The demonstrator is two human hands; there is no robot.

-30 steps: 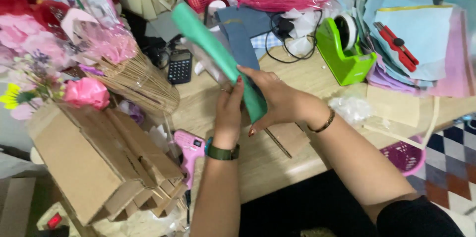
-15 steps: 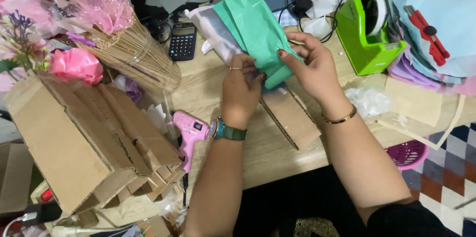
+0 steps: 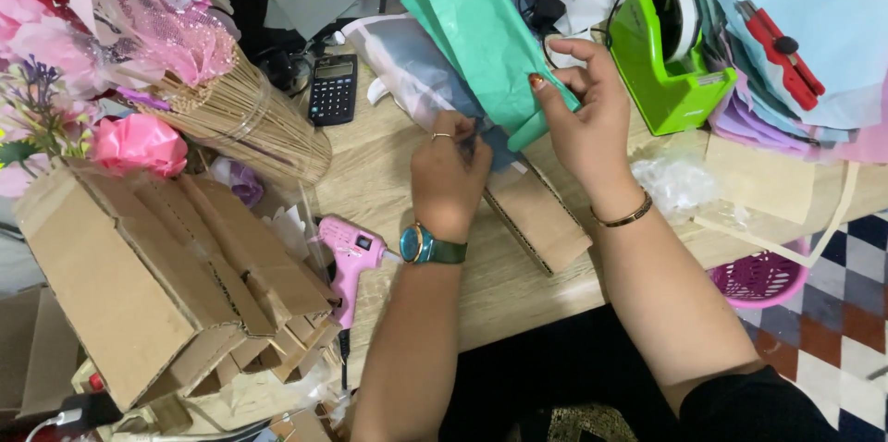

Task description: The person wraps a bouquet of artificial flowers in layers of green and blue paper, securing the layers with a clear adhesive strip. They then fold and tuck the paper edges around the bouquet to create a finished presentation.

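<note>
The right hand (image 3: 592,123) pinched the lower edge of a green tissue-paper sheet (image 3: 476,30), thumb and fingers pressed together on it. The left hand (image 3: 449,178) pinched a blue-grey sheet (image 3: 421,72) just beside it, at nine o'clock from the right hand. Both sheets fanned up toward twelve o'clock over the wooden table (image 3: 388,192). Such thin paper could have torn or creased under a hard tug. A pink glue gun (image 3: 347,252) lay at seven o'clock, and a green tape dispenser (image 3: 666,67) sat at two o'clock, near enough to snag the sheet.
</note>
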